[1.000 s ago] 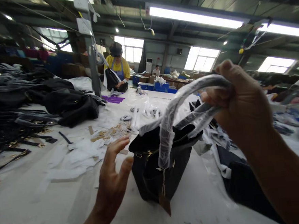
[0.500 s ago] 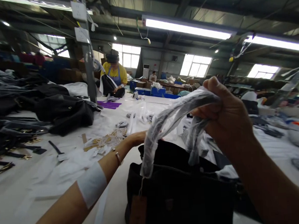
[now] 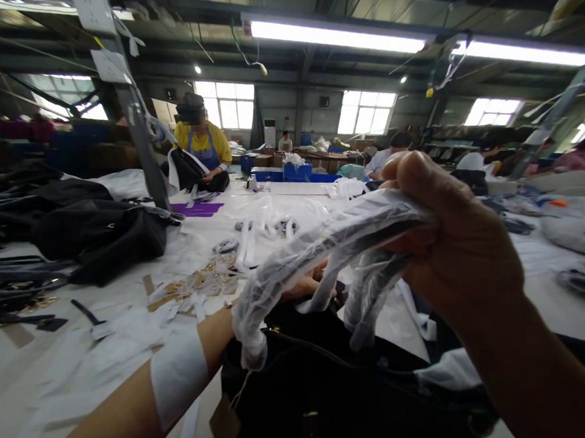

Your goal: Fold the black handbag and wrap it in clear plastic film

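Observation:
A black handbag (image 3: 324, 390) stands on the white table (image 3: 54, 389) right in front of me. Its two handles (image 3: 324, 243) are wrapped in clear plastic film. My right hand (image 3: 455, 248) is closed round both handles and holds them up above the bag. My left hand (image 3: 304, 286) reaches past the far side of the bag's open mouth; the wrapped handles hide most of its fingers. A white band sits on my left forearm (image 3: 178, 377). A brown paper tag (image 3: 224, 424) hangs from the bag's front.
Black bags (image 3: 98, 232) are piled at the left. Paper scraps, gold fittings (image 3: 187, 290) and plastic strips litter the table. A grey post (image 3: 135, 123) stands behind. A person in yellow (image 3: 202, 145) works on a bag at the far end; other people sit at the right.
The bag has come closer to me and now fills the lower frame. My left hand went from open beside the bag to reaching behind its opening. My right hand kept hold of the handles.

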`<action>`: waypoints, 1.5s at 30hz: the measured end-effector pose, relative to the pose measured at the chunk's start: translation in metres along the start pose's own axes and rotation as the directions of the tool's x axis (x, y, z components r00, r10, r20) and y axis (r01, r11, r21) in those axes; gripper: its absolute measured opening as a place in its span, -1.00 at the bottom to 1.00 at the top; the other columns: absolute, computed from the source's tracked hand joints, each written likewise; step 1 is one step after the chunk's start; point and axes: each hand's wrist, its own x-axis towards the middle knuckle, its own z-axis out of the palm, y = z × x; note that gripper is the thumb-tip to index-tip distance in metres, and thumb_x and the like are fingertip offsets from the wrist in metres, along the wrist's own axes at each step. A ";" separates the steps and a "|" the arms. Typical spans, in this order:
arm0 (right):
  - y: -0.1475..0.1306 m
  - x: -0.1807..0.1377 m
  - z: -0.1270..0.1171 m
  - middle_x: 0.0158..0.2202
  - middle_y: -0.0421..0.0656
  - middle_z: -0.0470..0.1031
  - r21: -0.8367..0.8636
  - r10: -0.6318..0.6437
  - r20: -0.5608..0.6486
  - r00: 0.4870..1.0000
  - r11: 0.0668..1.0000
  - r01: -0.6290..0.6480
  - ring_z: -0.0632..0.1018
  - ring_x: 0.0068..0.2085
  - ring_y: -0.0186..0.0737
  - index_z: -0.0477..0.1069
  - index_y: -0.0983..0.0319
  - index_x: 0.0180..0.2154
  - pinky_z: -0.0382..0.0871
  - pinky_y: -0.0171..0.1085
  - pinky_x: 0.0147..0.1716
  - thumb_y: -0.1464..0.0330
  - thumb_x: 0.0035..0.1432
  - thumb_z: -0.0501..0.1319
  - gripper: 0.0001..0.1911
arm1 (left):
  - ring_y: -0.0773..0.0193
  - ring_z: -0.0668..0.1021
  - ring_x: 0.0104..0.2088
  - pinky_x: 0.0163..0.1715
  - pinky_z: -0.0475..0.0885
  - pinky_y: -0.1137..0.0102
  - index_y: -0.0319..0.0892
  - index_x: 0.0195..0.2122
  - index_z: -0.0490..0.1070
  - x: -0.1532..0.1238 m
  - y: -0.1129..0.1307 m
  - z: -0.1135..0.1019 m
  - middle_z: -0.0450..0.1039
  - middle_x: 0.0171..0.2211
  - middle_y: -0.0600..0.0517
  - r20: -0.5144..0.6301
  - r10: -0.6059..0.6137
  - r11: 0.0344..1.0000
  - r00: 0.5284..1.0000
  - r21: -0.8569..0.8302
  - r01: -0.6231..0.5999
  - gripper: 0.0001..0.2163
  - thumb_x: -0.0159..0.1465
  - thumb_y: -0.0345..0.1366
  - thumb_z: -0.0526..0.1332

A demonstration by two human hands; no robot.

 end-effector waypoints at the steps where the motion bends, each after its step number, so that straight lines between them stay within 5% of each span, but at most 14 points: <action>1: 0.001 0.002 -0.003 -0.63 -0.41 0.15 -0.004 -0.015 -0.014 1.000 1.000 0.015 0.06 -0.72 -0.59 0.43 0.17 -0.43 -0.08 -0.48 -0.76 0.25 0.07 0.33 -0.84 | 0.13 0.56 -0.16 -0.15 0.42 0.29 -0.16 0.19 0.25 -0.003 0.000 0.001 0.54 -0.20 -0.02 0.012 -0.015 0.998 1.000 -0.057 0.015 -0.34 0.03 -0.31 0.38; 6: 0.014 0.015 -0.022 -0.60 -0.39 0.20 -0.084 -0.037 -0.076 0.996 0.996 0.031 0.09 -0.69 -0.59 0.43 0.21 -0.43 -0.01 -0.50 -0.77 0.27 0.06 0.37 -0.82 | 0.25 0.55 -0.32 -0.21 0.42 0.35 -0.26 0.17 0.24 -0.016 -0.001 0.003 0.52 -0.36 0.03 -0.161 -0.060 0.985 0.985 -0.171 0.032 -0.39 0.05 -0.41 0.33; 11: 0.024 0.021 -0.034 -0.57 -0.37 0.25 -0.165 -0.059 -0.111 0.992 0.985 0.041 0.16 -0.68 -0.58 0.43 0.23 -0.42 0.08 -0.53 -0.78 0.25 -0.01 0.43 -0.75 | 0.32 0.49 -0.48 -0.42 0.38 0.42 -0.25 0.03 0.40 -0.030 0.003 0.008 0.43 -0.48 0.08 -0.184 -0.121 0.952 0.975 -0.299 0.062 -0.53 0.08 -0.25 0.31; 17: 0.029 0.021 -0.035 -0.54 -0.34 0.30 -0.266 -0.064 -0.129 0.990 0.964 0.028 0.27 -0.64 -0.55 0.45 0.21 -0.37 0.16 -0.55 -0.76 0.20 -0.02 0.43 -0.73 | 0.47 0.30 -0.63 -0.59 0.19 0.53 -0.30 -0.11 0.45 -0.038 0.006 0.006 0.27 -0.62 0.22 -0.240 -0.263 0.964 0.935 -0.103 0.244 -0.62 0.02 -0.32 0.35; 22: 0.042 0.030 -0.039 -0.60 -0.36 0.25 -0.264 -0.041 -0.133 0.990 0.965 0.004 0.20 -0.67 -0.57 0.44 0.23 -0.37 0.08 -0.54 -0.77 0.21 -0.03 0.43 -0.72 | 0.41 0.40 -0.57 -0.53 0.27 0.52 -0.22 0.11 0.29 -0.041 0.004 0.005 0.35 -0.57 0.21 -0.141 -0.130 0.991 0.982 -0.039 0.125 -0.37 -0.03 -0.39 0.40; 26: 0.061 0.041 -0.052 -0.65 -0.38 0.22 -0.259 -0.035 -0.161 0.986 0.966 -0.008 0.18 -0.69 -0.56 0.44 0.25 -0.40 0.01 -0.51 -0.77 0.22 -0.06 0.43 -0.72 | 0.38 0.47 -0.49 -0.48 0.32 0.50 -0.11 0.19 0.23 -0.052 0.006 0.003 0.53 -0.30 0.02 -0.133 -0.062 0.996 0.989 -0.078 0.052 -0.35 0.07 -0.28 0.40; 32: 0.094 0.057 -0.075 -0.68 -0.39 0.19 -0.294 0.031 -0.206 0.978 0.951 -0.092 0.15 -0.70 -0.53 0.41 0.25 -0.43 -0.03 -0.47 -0.76 0.14 -0.10 0.42 -0.65 | 0.25 0.54 -0.28 -0.31 0.39 0.46 -0.20 -0.18 0.54 -0.069 0.007 -0.009 0.57 -0.27 -0.03 -0.083 -0.098 0.995 0.992 -0.023 0.096 -0.73 0.11 -0.21 0.37; 37: 0.138 0.059 -0.085 -0.69 -0.36 0.21 -0.526 0.096 -0.156 0.983 0.834 -0.165 0.21 -0.68 -0.47 0.39 0.23 -0.42 0.01 -0.43 -0.72 0.03 0.04 0.26 -0.62 | 0.12 0.56 -0.22 -0.19 0.45 0.34 -0.21 -0.37 0.58 -0.066 0.011 -0.012 0.58 -0.28 -0.06 0.160 -0.017 0.997 0.987 0.077 0.005 -0.75 0.16 -0.10 0.31; 41: 0.182 0.047 -0.083 -0.72 -0.28 0.29 -0.681 0.220 -0.081 0.972 0.700 -0.215 0.30 -0.67 -0.38 0.35 0.22 -0.55 0.13 -0.37 -0.67 0.05 0.12 0.15 -0.59 | 0.07 0.58 -0.22 -0.19 0.47 0.30 -0.24 -0.19 0.56 -0.048 0.012 -0.004 0.57 -0.24 -0.11 0.417 -0.007 0.991 0.909 0.122 -0.048 -0.66 0.16 -0.07 0.31; 45: 0.181 0.046 -0.085 -0.43 -0.14 0.57 -0.763 0.189 -0.021 0.982 0.632 -0.138 0.54 -0.38 -0.17 0.50 0.19 -0.40 0.39 -0.24 -0.35 0.15 0.00 0.30 -0.76 | 0.04 0.56 -0.14 -0.14 0.44 0.23 -0.33 0.03 0.46 -0.034 0.001 -0.006 0.51 -0.11 -0.21 0.304 0.192 0.975 0.933 0.053 -0.218 -0.53 0.22 -0.08 0.25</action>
